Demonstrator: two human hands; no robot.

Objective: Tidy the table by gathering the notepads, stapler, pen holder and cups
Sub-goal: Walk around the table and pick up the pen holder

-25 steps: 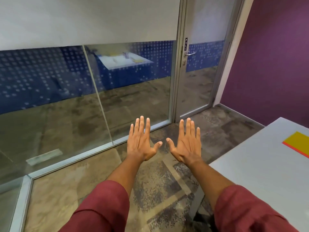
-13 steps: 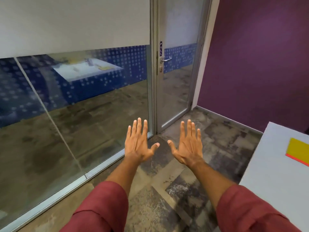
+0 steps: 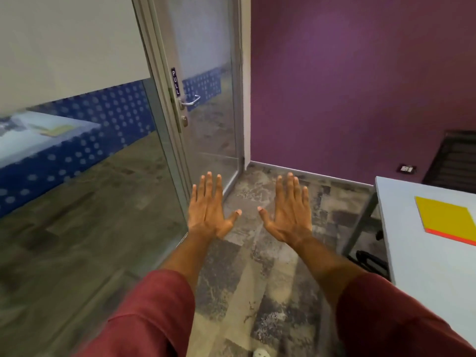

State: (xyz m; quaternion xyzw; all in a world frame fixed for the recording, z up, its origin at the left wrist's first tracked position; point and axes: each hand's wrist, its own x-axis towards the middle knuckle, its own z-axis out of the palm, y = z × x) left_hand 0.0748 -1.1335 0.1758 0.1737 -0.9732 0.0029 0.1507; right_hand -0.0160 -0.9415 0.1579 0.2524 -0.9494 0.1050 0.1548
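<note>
My left hand (image 3: 210, 208) and my right hand (image 3: 288, 211) are stretched out side by side over the carpet, backs up, fingers spread, both empty. At the right edge of the view a yellow notepad (image 3: 447, 217) with an orange-red edge lies flat on a pale grey table (image 3: 422, 258). Both hands are well to the left of the table and not touching it. The stapler, pen holder and cups are out of view.
A glass door (image 3: 206, 104) with a metal handle and a "PULL" label stands ahead, with a glass partition (image 3: 85, 163) to its left. A purple wall (image 3: 360, 86) closes the right side. A dark chair back (image 3: 453, 161) stands behind the table. Patterned carpet covers the floor.
The view has swung to the right: the door and glass wall slid left, and more of the table and purple wall came in. My hands kept the same spread pose.
</note>
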